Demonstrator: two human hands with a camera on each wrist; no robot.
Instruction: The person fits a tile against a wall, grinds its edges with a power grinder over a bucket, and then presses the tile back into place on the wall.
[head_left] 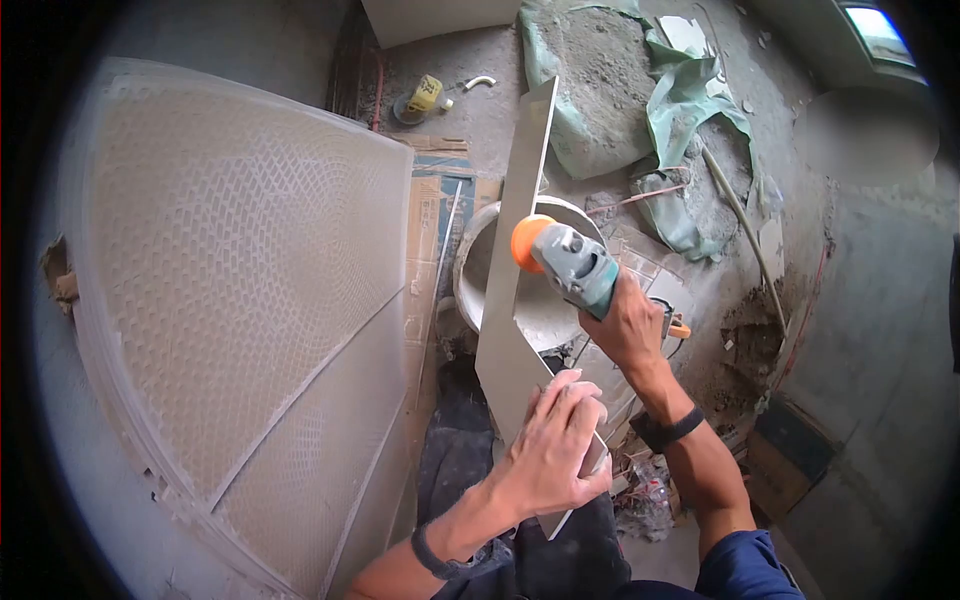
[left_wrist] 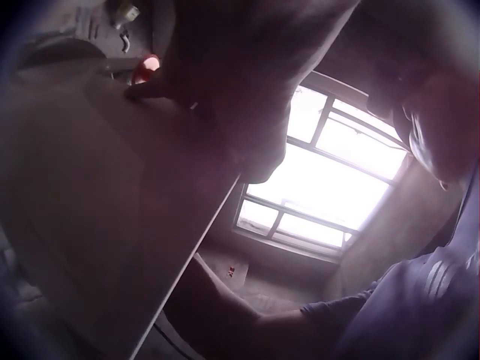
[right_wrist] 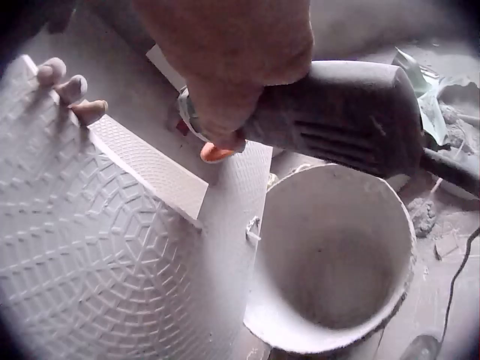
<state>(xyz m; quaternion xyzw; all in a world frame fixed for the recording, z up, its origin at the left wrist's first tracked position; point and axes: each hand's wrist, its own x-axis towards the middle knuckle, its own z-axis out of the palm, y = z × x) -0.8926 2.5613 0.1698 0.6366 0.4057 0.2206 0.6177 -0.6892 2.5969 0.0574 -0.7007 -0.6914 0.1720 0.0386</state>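
My right hand (head_left: 632,325) grips a grey-green angle grinder (head_left: 578,265) fitted with an orange disc (head_left: 528,243). The disc is right at the edge of a long pale tile (head_left: 507,365), beside a stepped cut-out along that edge. Near its lower end, my left hand (head_left: 553,440) holds the tile, fingers bent over its edge. In the right wrist view, the left fingertips (right_wrist: 73,88) show on the tile's ridged back (right_wrist: 112,225). The left wrist view is dark, with the tile's smooth face (left_wrist: 82,195) below the hand.
A round whitish bucket (head_left: 474,275) stands beneath the tile. Large ridged-back tiles (head_left: 230,200) lean at the left. Green sacks of rubble (head_left: 600,95), a pole (head_left: 745,220) and a yellow-labelled bottle (head_left: 425,95) lie farther off. The grinder's cord (right_wrist: 456,285) trails over the floor.
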